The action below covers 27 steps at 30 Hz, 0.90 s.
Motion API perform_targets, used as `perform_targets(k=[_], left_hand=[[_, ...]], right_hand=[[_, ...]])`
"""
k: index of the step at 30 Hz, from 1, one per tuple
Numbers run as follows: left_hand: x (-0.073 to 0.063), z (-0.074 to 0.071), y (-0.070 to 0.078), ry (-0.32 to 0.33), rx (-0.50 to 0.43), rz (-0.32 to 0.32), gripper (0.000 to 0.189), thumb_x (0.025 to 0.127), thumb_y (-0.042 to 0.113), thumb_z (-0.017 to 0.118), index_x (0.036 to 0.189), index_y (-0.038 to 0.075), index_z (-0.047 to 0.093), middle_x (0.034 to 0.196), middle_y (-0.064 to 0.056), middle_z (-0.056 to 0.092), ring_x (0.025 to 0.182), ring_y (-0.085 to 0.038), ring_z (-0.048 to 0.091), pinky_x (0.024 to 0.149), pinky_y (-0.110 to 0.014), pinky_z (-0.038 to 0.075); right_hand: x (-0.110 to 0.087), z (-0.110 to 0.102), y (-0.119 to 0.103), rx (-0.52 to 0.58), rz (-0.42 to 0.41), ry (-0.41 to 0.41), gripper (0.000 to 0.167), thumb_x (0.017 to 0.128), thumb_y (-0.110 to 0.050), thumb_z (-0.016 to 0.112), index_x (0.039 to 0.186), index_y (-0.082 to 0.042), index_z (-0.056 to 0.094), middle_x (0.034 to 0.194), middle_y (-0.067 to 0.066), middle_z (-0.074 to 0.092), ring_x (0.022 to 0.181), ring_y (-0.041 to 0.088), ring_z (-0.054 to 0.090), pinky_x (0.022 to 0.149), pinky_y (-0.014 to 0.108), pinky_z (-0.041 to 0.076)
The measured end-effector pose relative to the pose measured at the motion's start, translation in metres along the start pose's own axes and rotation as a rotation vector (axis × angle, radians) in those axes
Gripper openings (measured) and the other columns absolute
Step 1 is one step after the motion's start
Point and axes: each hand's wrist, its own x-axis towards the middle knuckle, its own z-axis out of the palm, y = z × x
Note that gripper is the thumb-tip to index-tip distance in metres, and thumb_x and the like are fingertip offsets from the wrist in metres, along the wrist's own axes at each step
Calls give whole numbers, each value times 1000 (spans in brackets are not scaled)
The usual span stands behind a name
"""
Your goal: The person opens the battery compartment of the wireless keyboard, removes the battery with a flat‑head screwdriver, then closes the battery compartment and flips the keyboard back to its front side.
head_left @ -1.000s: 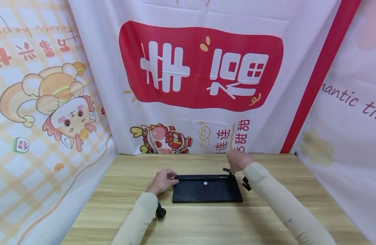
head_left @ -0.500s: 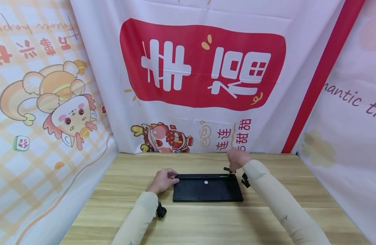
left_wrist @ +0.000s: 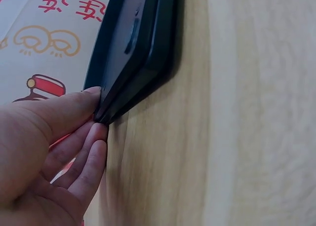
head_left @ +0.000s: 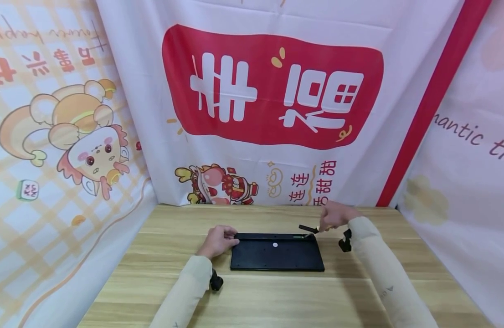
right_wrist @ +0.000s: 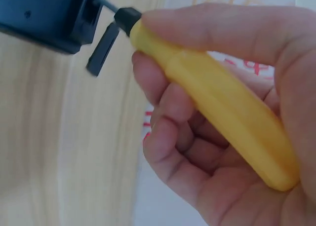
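The left-hand grip [head_left: 217,241] pinches the far left corner of a rectangular black plastic device [head_left: 276,259] on the wood-grain tabletop [head_left: 268,300]; the right-hand grip [head_left: 336,216] holds a yellow-handled screwdriver [right_wrist: 222,107] at the device's far right.

Soft, even light, dimmer in the wrist views

In the head view we see a bright surface [head_left: 276,300], diffuse shadows beside the sleeves [head_left: 385,273] suggesting light from above, and side cloths [head_left: 461,177] stretched at the edges. The left wrist view looks duller, its surface smeared at far right; in the right wrist view we notice faint sheen on the yellow handle [right_wrist: 222,107] and a blurred surface.
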Motion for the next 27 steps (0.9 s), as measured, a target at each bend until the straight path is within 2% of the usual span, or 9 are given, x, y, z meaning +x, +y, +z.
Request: perform_targets(k=[6,9,12,14,17,21,27], left_hand=[[-2,-3,5,-12,5,-8,22,92,16,84,113,11,82,105,-3,80,95,-14,72,86,-38,62],[-3,-3,6,-13,5,-19,22,92,16,84,113,11,83,105,-3,80,95,-14,71,86,-37,62],[-3,-3,7,-11,11,-26,24,92,17,84,115,11,82,107,-4,81,96,-13,72,86,-36,62],[-3,-3,7,-9,11,-30,24,91,17,84,115,11,83,108,-4,81,97,-14,72,87,-37,62],[-3,-2,7,-8,13,-27,24,91,16,84,114,11,83,108,-5,81,97,-14,73,88,-38,62],[-4,-2,8,-5,9,-22,23,91,15,84,114,11,83,110,-6,81,98,-15,73,88,-40,63],[-4,-3,8,4,4,-23,23,91,14,84,114,9,82,109,-7,81,98,-16,74,87,-40,63]], right_hand=[[-5,11,26,258,65,25,13,85,-10,74,72,-7,77,91,6,79,67,13,54,57,25,46],[-8,19,37,347,88,31,16,87,-15,75,74,-5,75,88,6,76,68,14,55,59,26,49],[-11,24,47,429,91,11,23,91,-20,75,83,2,75,79,5,71,66,15,53,61,28,49],[-12,28,54,473,93,-10,28,92,-23,75,94,5,77,76,4,68,66,15,53,60,27,49],[-12,33,64,519,113,-35,33,94,-25,74,103,7,77,78,5,70,63,12,53,58,24,48],[-11,39,73,581,118,-64,37,96,-26,73,107,9,76,79,5,71,61,7,53,55,20,47],[-12,42,77,636,75,-125,39,101,-26,65,111,12,73,76,0,68,58,3,52,53,17,46]])
